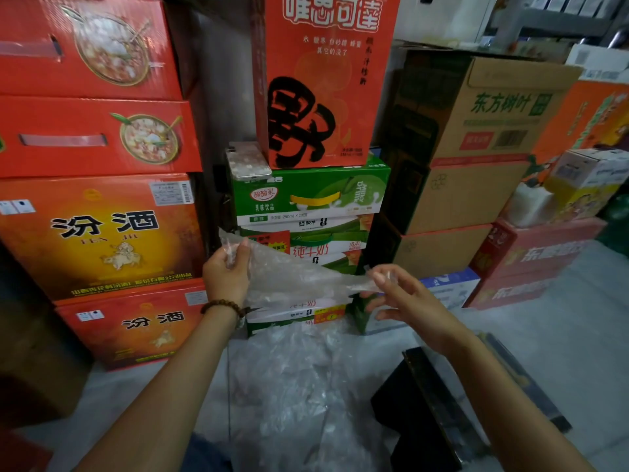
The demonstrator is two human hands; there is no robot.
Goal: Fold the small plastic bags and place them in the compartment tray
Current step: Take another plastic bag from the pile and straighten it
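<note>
A clear, crinkled small plastic bag (289, 277) is stretched in the air between my hands, in front of the stacked drink cartons. My left hand (226, 274) pinches its upper left corner. My right hand (401, 294) pinches the bag's right end between thumb and fingertips. Below my arms a pile of more clear plastic bags (299, 386) lies on the floor. A dark compartment tray (429, 413) sits on the floor at the lower right, under my right forearm; its compartments are hard to make out.
Stacked cartons wall off the far side: red boxes (98, 233) at left, green and white milk cartons (306, 199) in the middle with a phone (246, 161) on top, brown cardboard boxes (476, 148) at right. Pale floor (561, 335) spreads to the right.
</note>
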